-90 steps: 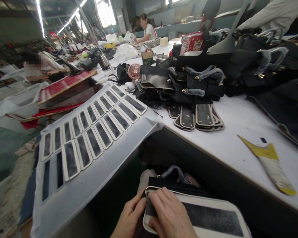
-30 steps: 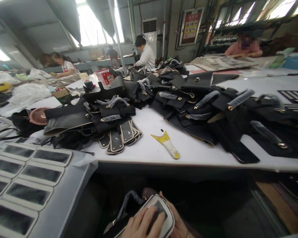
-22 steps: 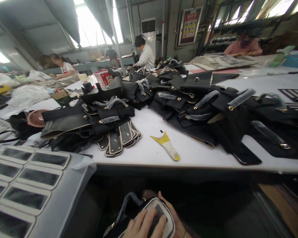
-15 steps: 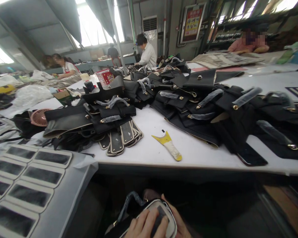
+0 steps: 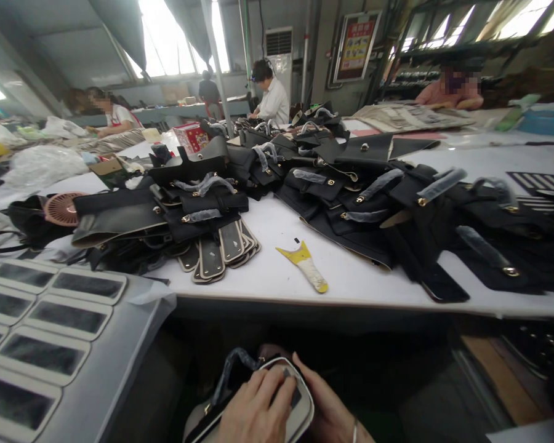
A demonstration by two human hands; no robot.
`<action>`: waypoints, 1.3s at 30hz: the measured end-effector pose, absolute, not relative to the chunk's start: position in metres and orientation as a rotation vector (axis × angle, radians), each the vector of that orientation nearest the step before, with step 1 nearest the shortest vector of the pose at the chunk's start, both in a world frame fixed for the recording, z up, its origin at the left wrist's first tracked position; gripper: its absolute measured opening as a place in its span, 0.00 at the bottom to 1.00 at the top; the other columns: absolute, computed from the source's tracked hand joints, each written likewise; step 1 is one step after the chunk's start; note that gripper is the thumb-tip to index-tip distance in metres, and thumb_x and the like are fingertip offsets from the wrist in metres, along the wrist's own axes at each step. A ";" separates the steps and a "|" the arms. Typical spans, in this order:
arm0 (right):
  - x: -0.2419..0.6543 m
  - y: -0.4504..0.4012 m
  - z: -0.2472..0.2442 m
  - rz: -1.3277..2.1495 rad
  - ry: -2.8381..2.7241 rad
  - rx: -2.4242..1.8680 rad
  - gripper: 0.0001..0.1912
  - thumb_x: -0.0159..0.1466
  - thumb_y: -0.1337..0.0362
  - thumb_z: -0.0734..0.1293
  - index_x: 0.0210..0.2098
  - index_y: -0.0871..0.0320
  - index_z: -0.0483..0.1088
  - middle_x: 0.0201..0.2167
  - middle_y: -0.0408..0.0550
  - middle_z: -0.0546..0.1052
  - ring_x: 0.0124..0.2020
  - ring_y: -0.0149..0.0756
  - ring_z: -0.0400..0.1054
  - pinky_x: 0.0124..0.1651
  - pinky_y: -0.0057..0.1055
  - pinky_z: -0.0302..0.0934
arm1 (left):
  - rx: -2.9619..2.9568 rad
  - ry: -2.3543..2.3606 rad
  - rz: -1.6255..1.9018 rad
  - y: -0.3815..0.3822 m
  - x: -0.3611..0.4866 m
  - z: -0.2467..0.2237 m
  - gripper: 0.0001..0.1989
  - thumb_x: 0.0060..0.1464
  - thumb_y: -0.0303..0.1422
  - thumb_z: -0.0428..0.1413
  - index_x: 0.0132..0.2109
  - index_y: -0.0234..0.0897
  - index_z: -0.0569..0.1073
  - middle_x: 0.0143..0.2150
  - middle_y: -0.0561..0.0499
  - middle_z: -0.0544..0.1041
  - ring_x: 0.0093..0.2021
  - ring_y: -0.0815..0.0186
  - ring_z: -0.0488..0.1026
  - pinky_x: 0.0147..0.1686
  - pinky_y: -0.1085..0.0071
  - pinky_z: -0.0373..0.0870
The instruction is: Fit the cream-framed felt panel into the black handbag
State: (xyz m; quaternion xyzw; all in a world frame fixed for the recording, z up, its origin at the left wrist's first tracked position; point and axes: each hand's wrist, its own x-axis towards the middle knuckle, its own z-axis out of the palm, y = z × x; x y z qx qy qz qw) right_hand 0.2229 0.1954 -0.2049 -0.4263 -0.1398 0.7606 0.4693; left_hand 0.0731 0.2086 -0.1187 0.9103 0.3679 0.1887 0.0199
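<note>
A small black bag with a pale-edged panel is held low in front of me, below the table edge. My left hand lies over the panel, its fingers bent and pressed together against the grey and dark surface. Around the right side of the bag is my right hand, gripping its edge, with the thumb side up and a bracelet at the wrist. A plastic-wrapped handle sticks up at the bag's left. The underside of the bag and several fingertips are hidden.
On the white table lie a yellow-and-white tool, black bags, stacked panels and a phone. Framed panels cover a sheet at left. A pink fan stands behind. People sit further back.
The view has shifted slightly, so the table items appear further left. My left hand has moved up over the panel, and more of my right hand and its bracelet shows.
</note>
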 end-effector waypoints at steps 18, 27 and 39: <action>0.238 0.164 -0.134 0.913 -1.360 -1.591 0.17 0.65 0.51 0.65 0.41 0.56 0.77 0.34 0.49 0.75 0.34 0.35 0.70 0.39 0.24 0.64 | 2.385 1.046 0.024 0.278 0.084 -0.055 0.13 0.49 0.26 0.49 0.37 0.40 0.77 0.40 0.49 0.76 0.36 0.53 0.75 0.37 0.56 0.72; 0.234 0.164 -0.139 0.872 -1.363 -1.543 0.15 0.65 0.53 0.65 0.41 0.56 0.79 0.32 0.48 0.74 0.31 0.32 0.70 0.34 0.21 0.62 | 2.192 0.820 0.109 0.290 0.071 -0.082 0.19 0.48 0.29 0.49 0.43 0.43 0.80 0.41 0.52 0.80 0.43 0.61 0.77 0.43 0.69 0.70; 0.230 0.160 -0.134 0.750 -1.502 -1.512 0.14 0.67 0.57 0.63 0.44 0.55 0.78 0.32 0.47 0.71 0.28 0.30 0.68 0.32 0.23 0.60 | 2.101 0.789 0.163 0.292 0.068 -0.086 0.18 0.46 0.29 0.51 0.41 0.45 0.81 0.40 0.54 0.80 0.42 0.63 0.76 0.43 0.71 0.68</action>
